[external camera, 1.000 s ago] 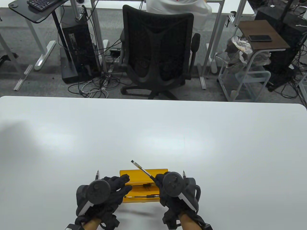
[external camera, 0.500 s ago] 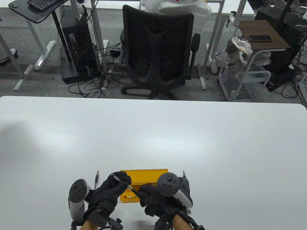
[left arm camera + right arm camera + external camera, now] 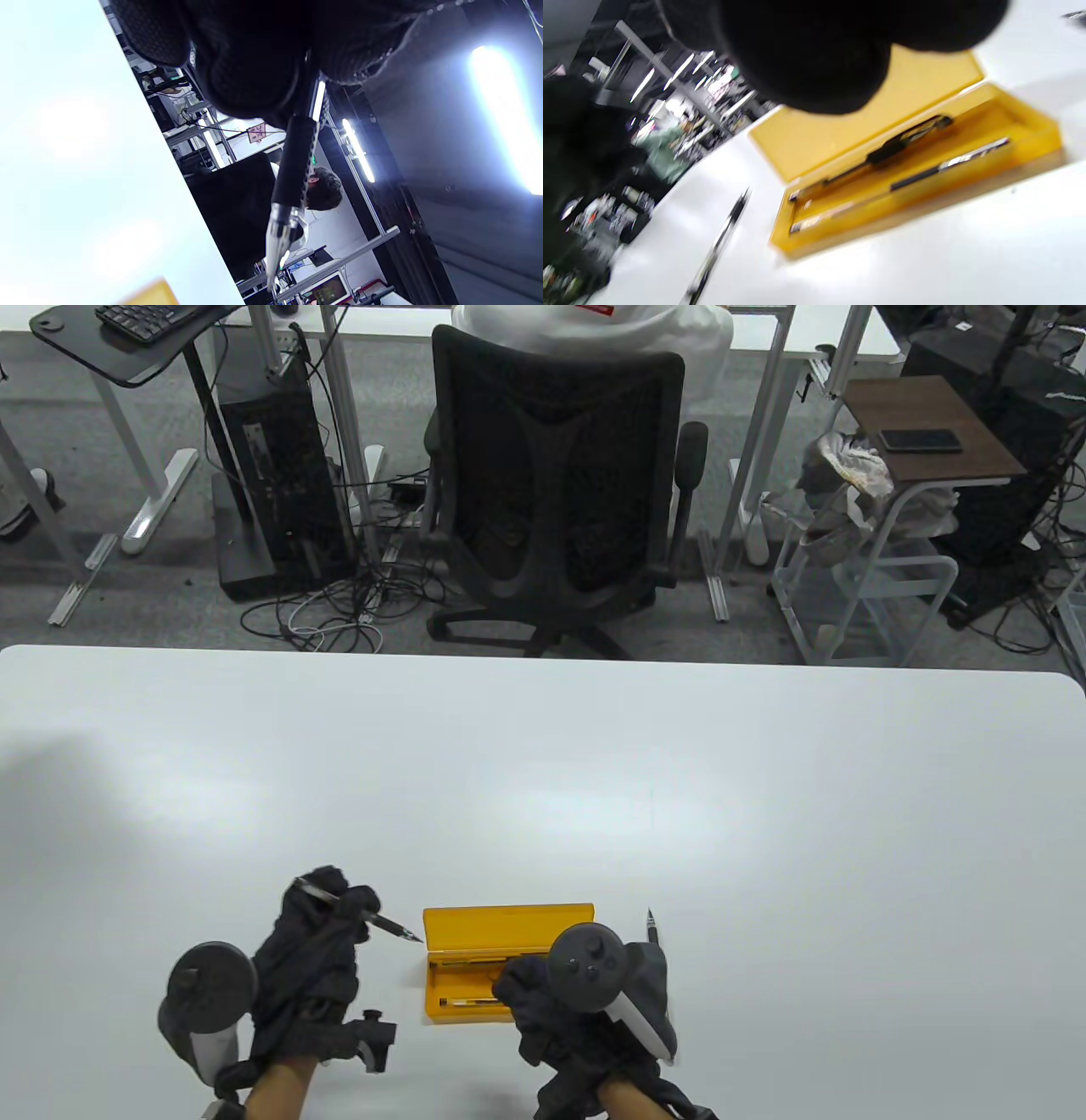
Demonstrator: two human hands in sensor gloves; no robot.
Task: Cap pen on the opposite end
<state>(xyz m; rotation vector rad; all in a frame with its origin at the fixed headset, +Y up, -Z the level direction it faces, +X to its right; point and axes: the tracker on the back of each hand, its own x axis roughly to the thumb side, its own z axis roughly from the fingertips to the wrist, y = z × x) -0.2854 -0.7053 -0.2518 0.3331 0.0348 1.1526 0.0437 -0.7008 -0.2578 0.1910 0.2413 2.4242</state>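
Observation:
My left hand [image 3: 338,904] grips a pen [image 3: 389,926] left of the yellow case, bare tip pointing right toward the case. In the left wrist view the pen [image 3: 292,169] juts from my fingers [image 3: 246,63], black grip and uncapped point showing. My right hand [image 3: 519,986] is curled into a fist over the right half of the open yellow case [image 3: 509,927]. I see no cap, and anything inside the fist is hidden. In the right wrist view my fingers [image 3: 818,55] hang blurred above the case [image 3: 840,140].
Two pens [image 3: 908,135] lie in the case tray. Another pen [image 3: 652,930] lies on the white table [image 3: 594,780] just right of my right hand. In the right wrist view a pen [image 3: 721,237] lies left of the case. An office chair [image 3: 556,483] stands beyond the far edge.
The right hand first held the pen alone, then both hands held it over the case. Now the left hand has carried it left, tip bare, and the right hand stays curled at the case.

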